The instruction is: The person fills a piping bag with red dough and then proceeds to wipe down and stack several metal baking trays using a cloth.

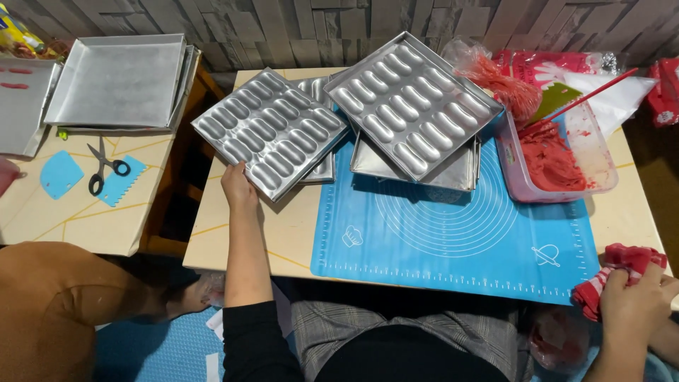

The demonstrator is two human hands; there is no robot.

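Note:
My left hand [238, 185] grips the near corner of a metal baking mould [272, 131] with rows of oblong cavities, lying tilted at the left of the table. A second such mould [414, 99] rests on stacked metal trays [414, 166] further right. My right hand [636, 304] is at the table's near right corner, closed on a red-and-white cloth [614, 272]. A blue silicone mat [453, 233] covers the middle of the table between my hands.
A clear tub [598, 152] of red batter with a red spatula [590, 95] sits at the right. On a side table at left lie square metal pans [117, 78], scissors [102, 166] and blue scrapers [60, 173]. A brown cushion [49, 304] is at lower left.

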